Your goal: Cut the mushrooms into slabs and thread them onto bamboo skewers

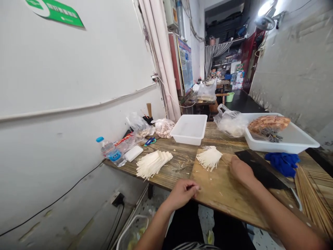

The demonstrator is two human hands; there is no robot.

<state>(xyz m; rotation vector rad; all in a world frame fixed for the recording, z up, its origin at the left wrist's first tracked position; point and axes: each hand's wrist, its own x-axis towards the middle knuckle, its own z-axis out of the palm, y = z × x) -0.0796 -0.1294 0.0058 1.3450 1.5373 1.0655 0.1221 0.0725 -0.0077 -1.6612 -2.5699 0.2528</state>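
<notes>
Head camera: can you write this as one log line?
left hand: by cutting board edge; right hand: over board, beside black blade; enoki bunch: on board; enoki pile: on table, left of board

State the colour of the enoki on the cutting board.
Enoki is creamy white, clearest in the head view.

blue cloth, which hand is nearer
Right: the right hand is across the dark blade from the cloth; the left hand is farther, at the near-left corner of the board.

Txt on green sign point(66, 15), btl label point(115, 156) & poster point(185, 66) illegible.
</notes>
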